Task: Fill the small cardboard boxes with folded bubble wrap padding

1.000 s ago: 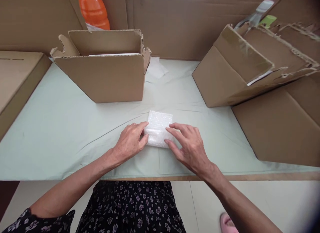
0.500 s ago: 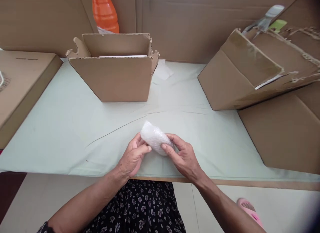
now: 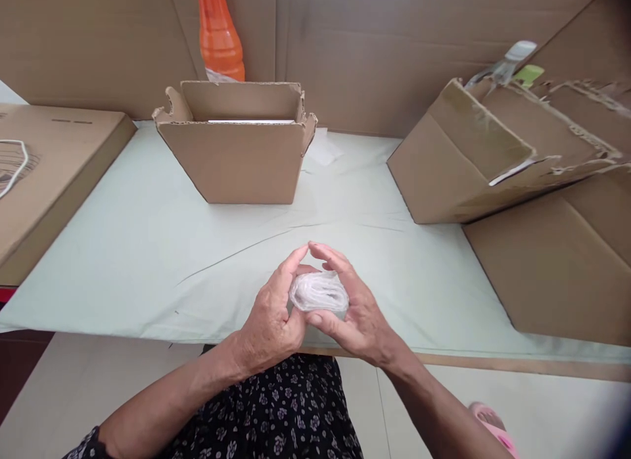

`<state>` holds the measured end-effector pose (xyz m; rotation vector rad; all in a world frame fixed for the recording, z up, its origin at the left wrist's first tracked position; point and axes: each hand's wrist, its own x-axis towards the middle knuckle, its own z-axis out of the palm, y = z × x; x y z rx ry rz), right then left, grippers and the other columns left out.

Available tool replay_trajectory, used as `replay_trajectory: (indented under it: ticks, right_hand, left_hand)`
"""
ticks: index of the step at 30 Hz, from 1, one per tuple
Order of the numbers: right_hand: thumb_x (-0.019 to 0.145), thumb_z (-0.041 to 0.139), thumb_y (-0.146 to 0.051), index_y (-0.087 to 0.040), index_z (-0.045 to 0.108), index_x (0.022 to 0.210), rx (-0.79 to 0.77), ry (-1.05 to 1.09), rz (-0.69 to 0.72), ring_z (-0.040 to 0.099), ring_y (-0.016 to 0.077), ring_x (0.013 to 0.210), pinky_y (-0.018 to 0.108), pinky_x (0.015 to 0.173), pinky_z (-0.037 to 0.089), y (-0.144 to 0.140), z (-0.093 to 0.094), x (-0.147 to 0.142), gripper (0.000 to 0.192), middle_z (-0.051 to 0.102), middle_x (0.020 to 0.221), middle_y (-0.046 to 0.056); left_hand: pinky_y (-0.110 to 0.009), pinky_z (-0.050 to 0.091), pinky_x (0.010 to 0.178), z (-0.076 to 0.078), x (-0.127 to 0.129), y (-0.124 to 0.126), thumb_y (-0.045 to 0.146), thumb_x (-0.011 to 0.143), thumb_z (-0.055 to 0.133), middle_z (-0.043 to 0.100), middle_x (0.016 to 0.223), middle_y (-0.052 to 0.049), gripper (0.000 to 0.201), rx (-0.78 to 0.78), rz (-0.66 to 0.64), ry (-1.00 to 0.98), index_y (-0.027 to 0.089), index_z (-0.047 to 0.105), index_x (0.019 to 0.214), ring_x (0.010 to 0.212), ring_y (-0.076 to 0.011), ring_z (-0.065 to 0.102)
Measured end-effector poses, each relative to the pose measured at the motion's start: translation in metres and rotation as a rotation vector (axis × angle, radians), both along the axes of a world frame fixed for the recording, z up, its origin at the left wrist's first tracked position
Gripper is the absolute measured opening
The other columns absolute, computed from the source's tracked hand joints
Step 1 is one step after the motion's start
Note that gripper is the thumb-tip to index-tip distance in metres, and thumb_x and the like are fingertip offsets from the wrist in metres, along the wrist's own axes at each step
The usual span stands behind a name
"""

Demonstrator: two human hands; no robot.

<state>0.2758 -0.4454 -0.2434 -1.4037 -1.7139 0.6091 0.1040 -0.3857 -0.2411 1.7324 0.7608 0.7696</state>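
Between my two hands is a small roll of bubble wrap [image 3: 320,292], its layered end turned up toward me. What may be inside the roll is hidden. My left hand [image 3: 276,308] curves around its left side, the thumb low and the fingers stretched along the far side. From the right, my right hand [image 3: 355,308] wraps it with the thumb across the near side. The fingertips of both hands meet beyond the roll. Both hands are over the front edge of the cloth-covered table [image 3: 236,281].
An open cardboard box [image 3: 241,163] stands at the back, with an orange bottle [image 3: 221,41] behind it. At right are two cardboard boxes [image 3: 453,163], with a clear bottle [image 3: 510,61] among them. A flat carton [image 3: 64,163] lies at left. A pink slipper [image 3: 490,423] is on the floor.
The bubble wrap roll has turned from lying slanted to end-up toward me. Both hands have closed around it from the sides, fingertips now meeting. The view has shifted slightly.
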Motion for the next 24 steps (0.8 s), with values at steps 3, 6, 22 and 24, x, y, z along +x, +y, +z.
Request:
replay_trajectory:
  ticks: [3, 6, 22, 24]
  right_hand:
    - [0.099, 0.05, -0.062, -0.025, 0.026, 0.162, -0.058, 0.099, -0.025, 0.049, 0.031, 0.141, 0.052, 0.112, 0.047, 0.007, -0.017, -0.01, 0.076, 0.045, 0.156, 0.017]
    - [0.096, 0.059, -0.058, -0.023, 0.03, 0.16, -0.095, 0.075, -0.042, 0.051, 0.0318, 0.14, 0.053, 0.111, 0.047, 0.011, -0.029, -0.007, 0.079, 0.049, 0.154, 0.018]
    - [0.087, 0.074, -0.043, -0.026, 0.063, 0.133, -0.161, -0.019, -0.016, 0.074, 0.0215, 0.099, 0.031, 0.083, 0.062, 0.022, 0.004, 0.017, 0.05, 0.076, 0.114, 0.005]
    - [0.085, 0.075, -0.043, -0.028, 0.056, 0.143, -0.173, -0.092, 0.059, 0.073, 0.0221, 0.104, 0.032, 0.086, 0.062, 0.026, 0.01, 0.015, 0.062, 0.075, 0.121, 0.006]
  left_hand:
    - [-0.038, 0.056, 0.09, -0.009, 0.001, 0.007, 0.021, 0.086, 0.06, 0.065, 0.133, -0.015, 0.075, 0.008, -0.024, 0.031, 0.019, 0.031, 0.155, 0.109, -0.0256, 0.067]
    - [-0.035, 0.056, 0.09, -0.022, 0.001, 0.015, 0.019, 0.084, 0.058, 0.068, 0.126, -0.014, 0.08, -0.093, -0.054, 0.067, 0.016, 0.025, 0.157, 0.103, -0.0221, 0.069]
    - [-0.041, 0.057, 0.094, -0.036, -0.025, 0.031, 0.009, 0.075, 0.055, 0.073, 0.121, -0.009, 0.078, -0.014, -0.161, 0.226, 0.02, 0.045, 0.151, 0.1, -0.0254, 0.071]
    - [-0.041, 0.057, 0.092, -0.037, -0.031, 0.033, 0.009, 0.075, 0.054, 0.073, 0.122, -0.011, 0.082, 0.035, -0.196, 0.265, 0.019, 0.04, 0.155, 0.099, -0.0264, 0.071]
